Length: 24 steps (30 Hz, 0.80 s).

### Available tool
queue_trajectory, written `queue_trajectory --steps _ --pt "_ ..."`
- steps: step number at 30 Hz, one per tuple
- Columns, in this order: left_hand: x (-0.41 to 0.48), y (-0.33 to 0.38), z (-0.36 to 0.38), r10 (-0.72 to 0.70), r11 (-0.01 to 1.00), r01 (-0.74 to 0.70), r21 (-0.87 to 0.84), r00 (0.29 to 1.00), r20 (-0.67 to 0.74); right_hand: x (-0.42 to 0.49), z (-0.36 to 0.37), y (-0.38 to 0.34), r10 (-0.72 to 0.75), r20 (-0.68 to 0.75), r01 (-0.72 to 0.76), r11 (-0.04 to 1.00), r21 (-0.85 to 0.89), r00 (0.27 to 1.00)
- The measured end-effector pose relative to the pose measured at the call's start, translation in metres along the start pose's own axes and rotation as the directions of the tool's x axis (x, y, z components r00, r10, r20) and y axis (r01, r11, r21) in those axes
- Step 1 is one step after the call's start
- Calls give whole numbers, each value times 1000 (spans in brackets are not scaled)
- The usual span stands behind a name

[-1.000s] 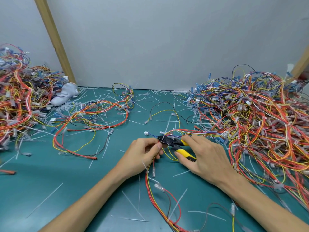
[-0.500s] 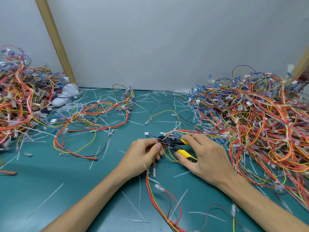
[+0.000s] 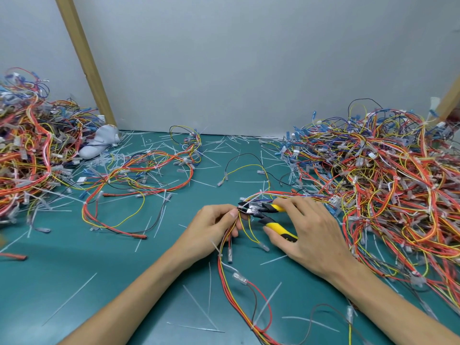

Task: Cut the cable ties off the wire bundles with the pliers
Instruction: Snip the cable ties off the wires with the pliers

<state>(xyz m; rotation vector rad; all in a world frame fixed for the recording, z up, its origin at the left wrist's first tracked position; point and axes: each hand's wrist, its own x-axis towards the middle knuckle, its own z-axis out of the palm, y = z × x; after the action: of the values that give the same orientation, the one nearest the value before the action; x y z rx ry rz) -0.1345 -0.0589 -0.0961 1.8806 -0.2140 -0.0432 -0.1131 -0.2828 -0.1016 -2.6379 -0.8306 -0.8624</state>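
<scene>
My left hand (image 3: 211, 226) pinches a wire bundle (image 3: 227, 272) of red, yellow and orange wires at the middle of the green mat. My right hand (image 3: 307, 230) grips the yellow-and-black pliers (image 3: 268, 215), whose dark jaws sit at a white cable tie (image 3: 245, 204) on the bundle, right beside my left fingertips. The handles are spread apart. The bundle trails toward me between my forearms and also runs right into the big pile.
A large tangled wire pile (image 3: 388, 175) fills the right side, another pile (image 3: 27, 155) the far left. A looped bundle (image 3: 139, 180) lies left of centre. Cut white ties litter the green mat (image 3: 74, 270). A white cloth lump (image 3: 99, 143) sits by a wooden post (image 3: 84, 58).
Both hands stay in nearly the same place. The pliers' jaws remain at the tie beside my left fingertips; no clear movement shows.
</scene>
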Motion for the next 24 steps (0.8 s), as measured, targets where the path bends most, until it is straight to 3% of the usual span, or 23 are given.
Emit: queue_trajectory --steps 10,24 --pt "1 -1 1 4 998 -4 -65 1000 -5 0 -4 -2 13 -33 -12 1000 28 999" --pt "1 -4 0 1 1000 -1 -30 1000 -2 0 -2 1 -39 -103 40 999 10 994"
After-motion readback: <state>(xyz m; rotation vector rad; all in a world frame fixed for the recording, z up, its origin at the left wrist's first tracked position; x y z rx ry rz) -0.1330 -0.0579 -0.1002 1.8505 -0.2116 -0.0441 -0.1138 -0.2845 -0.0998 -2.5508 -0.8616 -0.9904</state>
